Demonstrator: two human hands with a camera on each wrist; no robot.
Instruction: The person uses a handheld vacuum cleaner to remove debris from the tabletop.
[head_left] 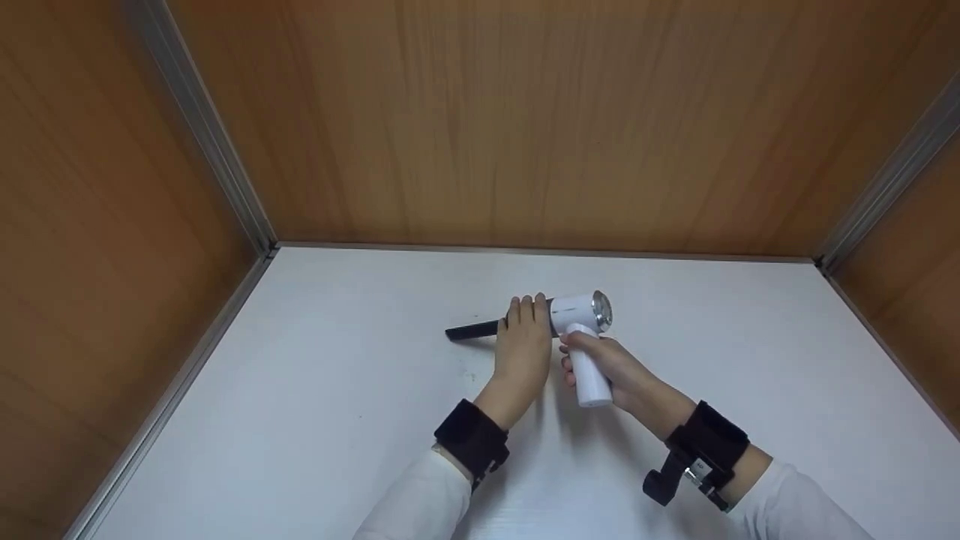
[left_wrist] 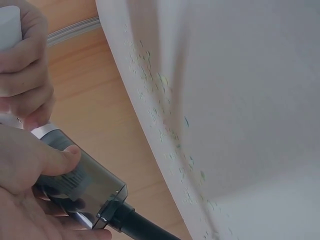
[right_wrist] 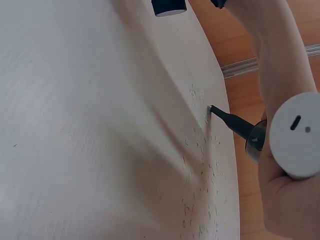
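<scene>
Handheld vacuum (head_left: 581,315) being worked over the white table (head_left: 315,420)
Right hand (head_left: 600,360) is gripping the handle, left hand (head_left: 525,341) is clasping the dust cup — nozzle (head_left: 472,331) is needing steady aim at the green specks (right_wrist: 202,165).

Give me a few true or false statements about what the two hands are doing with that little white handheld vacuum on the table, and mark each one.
1. The right hand grips the white handle of the handheld vacuum. True.
2. The left hand lies flat on the table, away from the vacuum. False: it holds the vacuum's smoky transparent front section, thumb on top.
3. A black nozzle sticks out from the vacuum's front end. True.
4. The nozzle points toward the person's right. False: in the head view it points left.
5. The white table carries small greenish specks. True, as both wrist views show.
6. The walls around the table are white tile. False: they are wood-grain panels.
</scene>
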